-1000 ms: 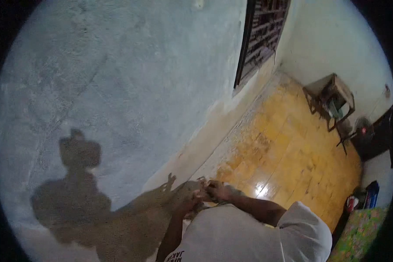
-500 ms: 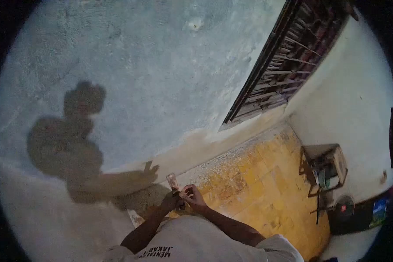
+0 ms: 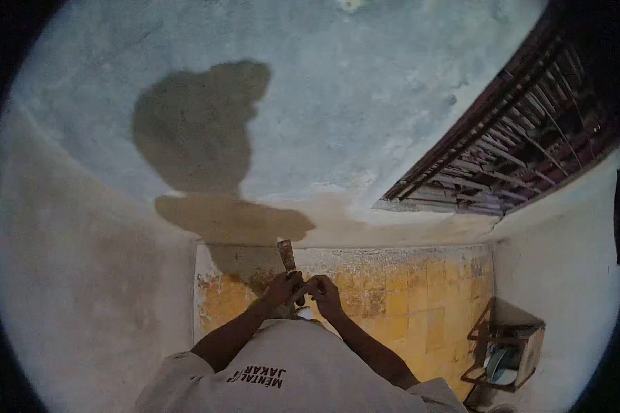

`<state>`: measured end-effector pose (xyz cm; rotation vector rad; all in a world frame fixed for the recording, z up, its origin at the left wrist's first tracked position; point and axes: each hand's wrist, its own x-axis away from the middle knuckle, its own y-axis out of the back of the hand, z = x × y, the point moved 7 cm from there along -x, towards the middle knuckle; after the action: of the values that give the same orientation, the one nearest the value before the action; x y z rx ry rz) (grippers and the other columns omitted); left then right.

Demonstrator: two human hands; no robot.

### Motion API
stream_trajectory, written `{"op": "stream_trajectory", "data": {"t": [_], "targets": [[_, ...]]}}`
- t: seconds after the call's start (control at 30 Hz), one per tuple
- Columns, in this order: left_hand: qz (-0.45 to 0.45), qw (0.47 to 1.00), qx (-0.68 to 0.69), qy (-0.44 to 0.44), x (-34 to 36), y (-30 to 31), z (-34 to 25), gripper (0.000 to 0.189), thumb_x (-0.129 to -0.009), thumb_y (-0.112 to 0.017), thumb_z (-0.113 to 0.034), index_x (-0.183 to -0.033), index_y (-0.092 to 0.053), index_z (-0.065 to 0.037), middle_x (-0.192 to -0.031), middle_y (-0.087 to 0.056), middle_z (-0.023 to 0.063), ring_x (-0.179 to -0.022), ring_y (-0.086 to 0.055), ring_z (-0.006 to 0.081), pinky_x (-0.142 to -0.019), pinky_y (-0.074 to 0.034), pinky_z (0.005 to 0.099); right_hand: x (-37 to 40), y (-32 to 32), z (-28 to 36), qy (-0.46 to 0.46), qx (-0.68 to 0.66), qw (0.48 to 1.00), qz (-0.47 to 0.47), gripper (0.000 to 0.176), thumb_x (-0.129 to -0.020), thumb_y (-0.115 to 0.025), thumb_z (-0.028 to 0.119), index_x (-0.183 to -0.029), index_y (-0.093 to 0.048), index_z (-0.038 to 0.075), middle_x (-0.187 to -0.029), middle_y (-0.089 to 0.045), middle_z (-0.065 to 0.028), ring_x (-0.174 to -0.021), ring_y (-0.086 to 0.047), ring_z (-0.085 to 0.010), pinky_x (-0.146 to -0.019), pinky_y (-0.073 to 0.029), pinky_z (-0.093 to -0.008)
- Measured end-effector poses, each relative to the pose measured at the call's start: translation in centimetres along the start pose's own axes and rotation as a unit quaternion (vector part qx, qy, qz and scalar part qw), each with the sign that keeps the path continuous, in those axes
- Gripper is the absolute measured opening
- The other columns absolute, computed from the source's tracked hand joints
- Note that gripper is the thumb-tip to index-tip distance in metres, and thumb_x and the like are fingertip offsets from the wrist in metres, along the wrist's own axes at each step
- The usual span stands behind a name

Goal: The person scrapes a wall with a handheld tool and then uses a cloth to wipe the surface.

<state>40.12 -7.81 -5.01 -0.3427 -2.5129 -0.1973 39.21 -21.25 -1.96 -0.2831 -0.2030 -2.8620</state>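
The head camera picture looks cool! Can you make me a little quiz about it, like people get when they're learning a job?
1. Pick one: which hand grips the flat tool?
A) left
B) right
2. True or false: the flat tool's blade points away from the light shirt.
3. Fill in the colour: the tiled floor looks mostly ____.

Key:
1. A, the left hand
2. True
3. Yellow

Dark slatted window (image 3: 513,148), upper right; wooden stand (image 3: 529,352), lower right; yellow floor (image 3: 399,303).
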Motion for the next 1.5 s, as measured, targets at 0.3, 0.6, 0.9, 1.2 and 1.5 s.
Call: {"op": "stream_trajectory", "data": {"t": [0.3,0.6,0.9,1.2,1.5], "targets": [[-0.050,0.971,0.233,-0.034,-5.6,5.8,5.6,0.027,-0.083,-0.052,-0.028,-0.085,-0.058,-0.001,-0.068,-0.058,0.0073,-0.061,-0.054,0.0136,-0.057,-0.042,0.0270,-1.1,7.8,-3.8,-0.047,0.008,0.997,-0.064,0.015,-0.083,-0.056,0.015,-0.093,-0.051,0.005,-0.079,-0.056,-0.0040,-0.065,-0.054,-0.0110,-0.051,-0.045,-0.0239],[-0.106,0.937,0.321,-0.083,-9.3,10.2,3.2,0.037,-0.085,-0.052,-0.041,-0.071,-0.056,-0.007,-0.061,-0.052,0.0026,-0.049,-0.045,0.0111,-0.045,-0.036,0.0264,3.1,16.0,-10.4,-0.223,0.007,0.949,-0.223,0.012,-0.082,-0.059,0.016,-0.089,-0.054,0.007,-0.074,-0.056,-0.0030,-0.057,-0.054,-0.0112,-0.045,-0.042,-0.0238],[-0.139,0.955,0.259,0.051,-11.2,11.5,8.8,0.052,-0.082,-0.049,-0.055,-0.056,-0.051,-0.010,-0.046,-0.042,0.0013,-0.041,-0.040,0.0115,-0.039,-0.031,0.0296,5.6,18.7,-13.3,-0.283,0.062,0.920,-0.263,0.019,-0.079,-0.063,0.019,-0.088,-0.053,0.007,-0.072,-0.056,-0.0039,-0.053,-0.053,-0.0111,-0.040,-0.042,-0.0245],[-0.316,0.945,0.087,-0.012,-16.4,15.0,4.8,0.060,-0.080,-0.047,-0.059,-0.045,-0.042,-0.010,-0.043,-0.040,0.0015,-0.037,-0.039,0.0146,-0.039,-0.030,0.0334,7.5,22.2,-13.3,-0.274,0.119,0.919,-0.258,0.023,-0.080,-0.063,0.025,-0.088,-0.053,0.007,-0.066,-0.055,-0.0032,-0.049,-0.051,-0.0102,-0.039,-0.042,-0.0246],[-0.356,0.935,0.004,-0.004,-18.0,13.5,11.6,0.060,-0.084,-0.043,-0.051,-0.051,-0.054,-0.002,-0.045,-0.049,0.0091,-0.038,-0.044,0.0183,-0.039,-0.034,0.0372,7.3,21.8,-12.2,-0.302,0.125,0.902,-0.282,0.021,-0.079,-0.064,0.024,-0.084,-0.053,0.007,-0.063,-0.054,-0.0023,-0.047,-0.051,-0.0093,-0.038,-0.040,-0.0227]]}}
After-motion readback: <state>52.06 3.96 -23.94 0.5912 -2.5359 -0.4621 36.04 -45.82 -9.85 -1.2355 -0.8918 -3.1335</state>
